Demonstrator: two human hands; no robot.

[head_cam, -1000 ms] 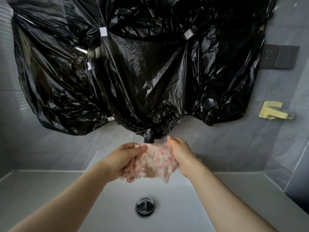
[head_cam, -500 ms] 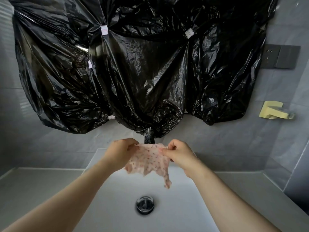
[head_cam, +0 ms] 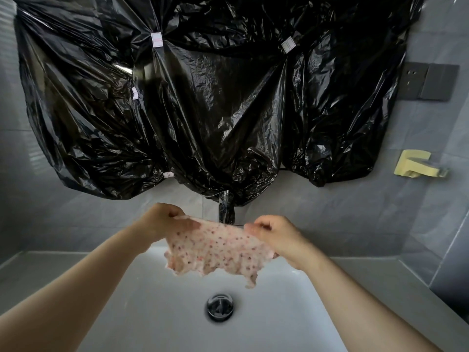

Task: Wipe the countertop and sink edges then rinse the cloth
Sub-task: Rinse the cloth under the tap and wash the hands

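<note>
Pink-speckled cloth (head_cam: 218, 247) is spreading open just under the faucet (head_cam: 226, 212) — bunched a second ago — left hand (head_cam: 162, 219) and right hand (head_cam: 276, 235) each pinching an upper corner; rinsing is likely underway.

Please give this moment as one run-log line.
left grip: pinches cloth edge | right grip: pinches cloth edge | cloth: spread over sink, under tap

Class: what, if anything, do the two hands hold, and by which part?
The left hand and right hand each pinch the spotted cloth by its top edge, one at each end.
</note>
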